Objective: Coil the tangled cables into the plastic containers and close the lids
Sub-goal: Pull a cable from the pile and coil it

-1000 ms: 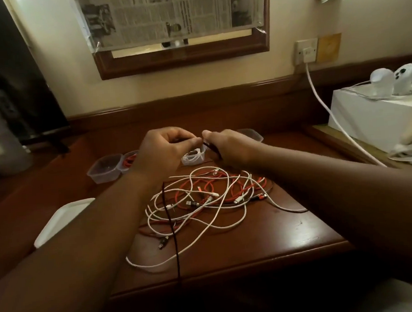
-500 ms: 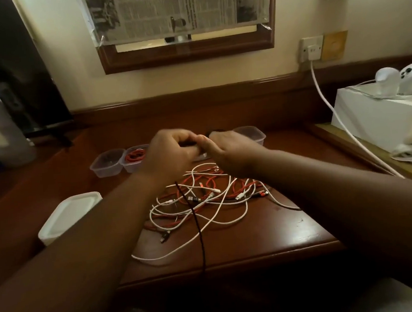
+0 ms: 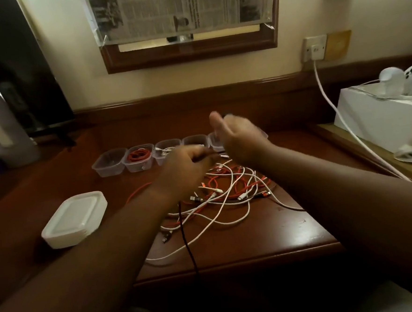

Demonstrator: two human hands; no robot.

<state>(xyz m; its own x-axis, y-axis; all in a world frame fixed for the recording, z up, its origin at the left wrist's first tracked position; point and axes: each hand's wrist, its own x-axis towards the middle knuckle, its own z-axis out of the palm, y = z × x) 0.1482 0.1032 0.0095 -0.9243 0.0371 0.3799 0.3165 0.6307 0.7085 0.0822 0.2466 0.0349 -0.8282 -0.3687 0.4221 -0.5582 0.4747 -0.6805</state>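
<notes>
Risk lay in the dark cable your left hand pinched: trailing off the counter across the tangle, it could have snagged loops, while your blurred right hand, grip unreadable, hovered near the containers.

Newspaper-covered mirror, wall socket, white box.

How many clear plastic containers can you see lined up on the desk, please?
5, in a row at the back of the desk: empty, red coil, white cable, fourth, fifth partly hidden by the right hand; more may be hidden.
</notes>
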